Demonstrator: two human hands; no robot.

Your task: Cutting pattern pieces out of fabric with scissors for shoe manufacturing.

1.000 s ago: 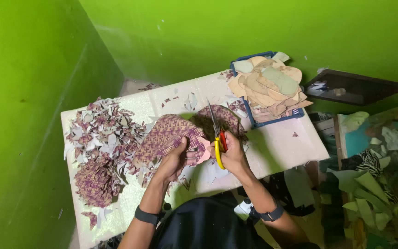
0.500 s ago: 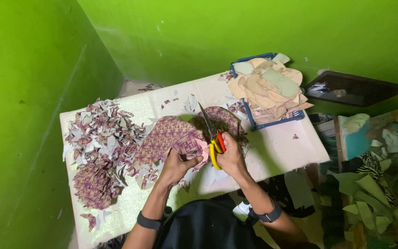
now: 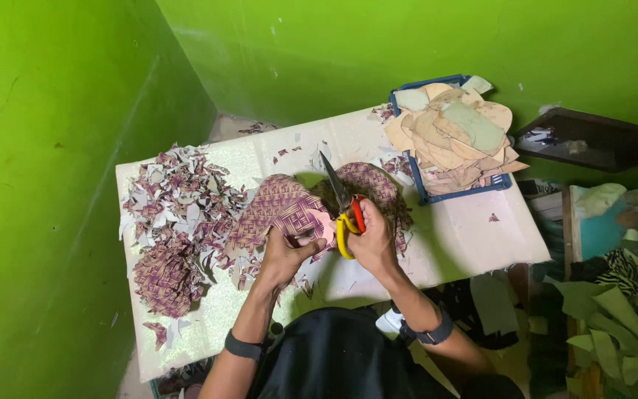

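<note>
A pair of scissors [image 3: 342, 210] with yellow and red handles is gripped in the right hand [image 3: 373, 244], the fingers curled tightly through the handle loops; the blades are pointed up and away from the person, and how far apart they stand cannot be told. A piece of purple-patterned woven material [image 3: 278, 207] is pinched at its near edge by the left hand [image 3: 283, 257], thumb closed on top, fingers tucked beneath. This piece is laid near the middle of the white bench [image 3: 467, 236], just left of the scissors, and a second patterned piece [image 3: 376, 185] is seen behind the blades.

A broad scatter of purple and white offcuts [image 3: 179, 203] is spread over the left part of the bench, with a rounded stack of cut patterned shapes [image 3: 165, 277] at its near end. At the far right corner, a blue tray [image 3: 452, 193] is filled with tan and pale green cut shapes [image 3: 452, 133]. A dark band is worn on each wrist.
</note>
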